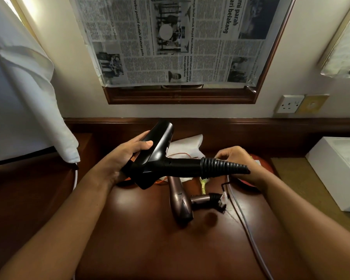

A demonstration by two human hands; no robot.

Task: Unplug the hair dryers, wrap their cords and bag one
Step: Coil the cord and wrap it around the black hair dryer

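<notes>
Head view. My left hand [129,153] grips the barrel of the black plastic hair dryer [158,156], thumb laid across its top, fingers curled beneath. I hold the dryer in the air above the glossy reddish-brown wooden desk [141,239]; its handle runs to the right and ends in a ribbed black strain-relief cone [222,166]. My right hand [236,160] is curled at that cone, fingertips pinched together just behind it; what they pinch is hidden, so I cannot tell.

The second dryer, a bronze-pink metallic hair dryer [180,201], lies flat on the desk below the held one, apart from it, its handle pointing right. A grey cord [245,221] trails from near my right wrist toward the near desk edge. A white cloth bag [190,145] lies near the raised back ledge. The near half of the desk surface is open. A white wall socket [290,104] sits above the ledge at right; a white box [331,170] stands on the side surface to the right.
</notes>
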